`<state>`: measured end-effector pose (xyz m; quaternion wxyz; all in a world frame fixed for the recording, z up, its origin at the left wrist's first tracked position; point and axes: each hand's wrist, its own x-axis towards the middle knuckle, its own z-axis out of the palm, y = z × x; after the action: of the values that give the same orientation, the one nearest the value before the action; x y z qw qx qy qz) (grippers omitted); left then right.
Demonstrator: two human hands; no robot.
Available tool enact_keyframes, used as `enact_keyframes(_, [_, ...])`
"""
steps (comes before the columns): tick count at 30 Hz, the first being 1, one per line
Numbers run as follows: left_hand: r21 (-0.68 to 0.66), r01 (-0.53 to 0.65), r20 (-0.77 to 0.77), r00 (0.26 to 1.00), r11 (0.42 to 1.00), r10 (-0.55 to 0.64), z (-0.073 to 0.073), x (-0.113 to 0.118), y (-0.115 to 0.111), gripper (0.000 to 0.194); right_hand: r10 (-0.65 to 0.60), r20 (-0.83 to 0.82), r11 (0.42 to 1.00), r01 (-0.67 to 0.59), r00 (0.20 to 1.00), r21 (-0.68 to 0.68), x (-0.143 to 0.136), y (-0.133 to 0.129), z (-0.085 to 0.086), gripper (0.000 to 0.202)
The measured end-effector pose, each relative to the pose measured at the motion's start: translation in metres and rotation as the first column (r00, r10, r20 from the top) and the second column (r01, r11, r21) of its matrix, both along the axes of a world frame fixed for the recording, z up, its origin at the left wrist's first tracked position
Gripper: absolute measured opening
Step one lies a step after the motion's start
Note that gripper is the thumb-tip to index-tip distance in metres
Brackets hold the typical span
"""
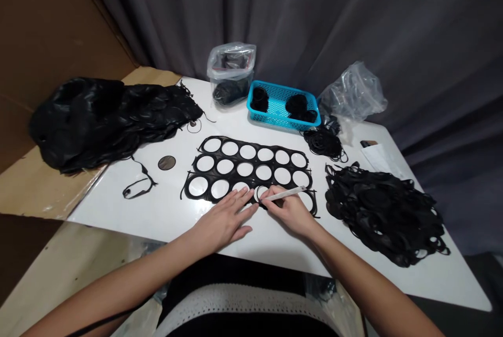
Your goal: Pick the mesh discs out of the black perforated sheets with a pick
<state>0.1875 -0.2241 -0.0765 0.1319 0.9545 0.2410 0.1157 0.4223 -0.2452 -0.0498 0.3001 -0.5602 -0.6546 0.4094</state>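
A thin black sheet with rows of round cut-outs lies flat on the white table, the white tabletop showing through its holes. Fingers stretched out, my left hand rests on the sheet's near edge. My right hand is closed round a slim white pen-like tool, whose tip points down at the rim of a hole in the near row. Whether that tip is a blade or a nib cannot be made out. Both hands cover part of the near row.
A large black pile of sheets sits at the left, near a loose dark disc and a black strip. Behind stand a plastic bag and a blue basket. Black scraps heap up at the right.
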Motion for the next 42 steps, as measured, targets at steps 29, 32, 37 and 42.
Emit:
enact_keyframes(29, [-0.064, -0.028, 0.047, 0.998, 0.998, 0.031, 0.009, 0.000, 0.001, 0.051, -0.552, 0.225, 0.817, 0.467, 0.803, 0.338, 0.076, 0.061, 0.009, 0.024])
enact_keyframes(32, [-0.077, -0.086, 0.088, 0.992, 0.993, 0.093, 0.014, 0.008, 0.021, 0.048, -0.383, 0.143, 0.913, 0.350, 0.913, 0.209, 0.050, 0.061, 0.004, 0.024])
enact_keyframes(37, [0.010, -0.063, 0.016, 0.998, 0.998, 0.063, 0.002, 0.018, 0.050, 0.049, -0.117, 0.055, 0.989, 0.112, 0.992, 0.094, 0.011, 0.052, -0.006, 0.017])
enact_keyframes(42, [0.025, -0.055, 0.003, 0.998, 0.998, 0.055, -0.010, 0.014, 0.050, 0.055, -0.062, 0.000, 0.995, 0.062, 0.998, 0.073, 0.011, 0.049, -0.008, 0.012])
